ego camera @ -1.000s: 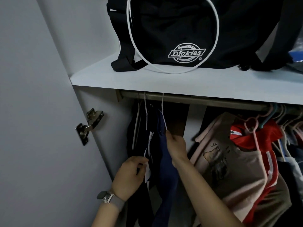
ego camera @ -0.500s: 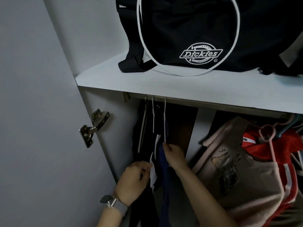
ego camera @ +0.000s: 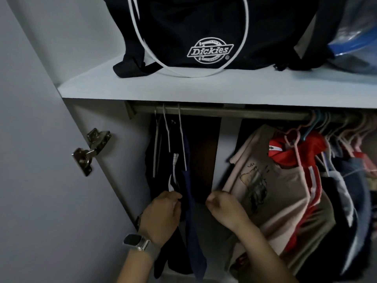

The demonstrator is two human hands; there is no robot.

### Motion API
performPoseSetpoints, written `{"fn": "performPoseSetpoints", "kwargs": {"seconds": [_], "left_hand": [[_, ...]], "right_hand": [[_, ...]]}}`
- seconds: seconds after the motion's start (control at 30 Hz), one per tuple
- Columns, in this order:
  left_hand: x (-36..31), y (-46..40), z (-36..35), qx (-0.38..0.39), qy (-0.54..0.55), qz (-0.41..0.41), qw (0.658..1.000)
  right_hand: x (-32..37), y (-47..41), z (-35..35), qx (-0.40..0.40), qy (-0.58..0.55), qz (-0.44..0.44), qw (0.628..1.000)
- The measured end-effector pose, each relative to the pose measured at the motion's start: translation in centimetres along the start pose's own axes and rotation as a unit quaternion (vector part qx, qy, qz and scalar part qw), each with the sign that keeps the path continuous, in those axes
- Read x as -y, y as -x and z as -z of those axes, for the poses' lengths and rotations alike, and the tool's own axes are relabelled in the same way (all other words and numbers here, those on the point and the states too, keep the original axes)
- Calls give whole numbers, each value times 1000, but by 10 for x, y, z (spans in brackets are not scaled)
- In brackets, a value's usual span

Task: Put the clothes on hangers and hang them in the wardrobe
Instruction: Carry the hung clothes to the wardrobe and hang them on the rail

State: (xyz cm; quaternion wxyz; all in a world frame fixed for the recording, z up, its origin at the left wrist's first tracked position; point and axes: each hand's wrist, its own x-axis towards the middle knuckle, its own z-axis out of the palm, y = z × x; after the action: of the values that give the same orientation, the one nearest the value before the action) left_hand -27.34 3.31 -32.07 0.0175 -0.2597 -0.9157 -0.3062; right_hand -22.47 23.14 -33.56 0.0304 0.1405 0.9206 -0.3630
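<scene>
A navy garment (ego camera: 190, 201) hangs on a white hanger (ego camera: 182, 137) from the rail (ego camera: 224, 110), left of centre, among dark clothes (ego camera: 161, 160). At lower centre the left hand (ego camera: 161, 216) pinches a dark garment's white-trimmed edge. The right hand (ego camera: 224, 208) is loosely curled, holding nothing, beside a pink shirt (ego camera: 271, 180).

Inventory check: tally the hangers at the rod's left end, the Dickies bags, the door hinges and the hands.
Hangers: 3
Dickies bag: 1
Hinge: 1
Hands: 2 (left hand, right hand)
Total: 7
</scene>
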Motion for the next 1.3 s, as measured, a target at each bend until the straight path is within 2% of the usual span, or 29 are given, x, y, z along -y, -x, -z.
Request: {"fn": "performPoseSetpoints", "kwargs": {"seconds": [0.1, 0.3, 0.47, 0.63, 0.77, 0.97, 1.1, 1.3], "left_hand": [[-16, 7, -9, 25, -11, -23, 999], [-64, 27, -43, 116, -35, -108, 987], [-111, 47, -83, 229, -59, -182, 954], [-173, 77, -114, 280, -54, -270, 920], [-224, 110, -133, 306, -59, -335, 889], [-294, 191, -167, 385, -73, -371, 842], [-341, 266, -190, 415, -77, -419, 804], [-411, 379, -224, 436, -68, -483, 757]], "right_hand": [[-20, 34, 11, -33, 74, -43, 996], [-67, 118, 24, -94, 91, -125, 984], [-103, 199, 31, -141, 100, -218, 961], [-134, 281, 39, -183, 61, -306, 932], [-158, 346, 43, -158, 31, -364, 918], [-192, 456, 39, -139, -26, -418, 897], [-212, 551, 33, -176, -44, -465, 866], [-229, 701, 15, -262, -59, -552, 790]]}}
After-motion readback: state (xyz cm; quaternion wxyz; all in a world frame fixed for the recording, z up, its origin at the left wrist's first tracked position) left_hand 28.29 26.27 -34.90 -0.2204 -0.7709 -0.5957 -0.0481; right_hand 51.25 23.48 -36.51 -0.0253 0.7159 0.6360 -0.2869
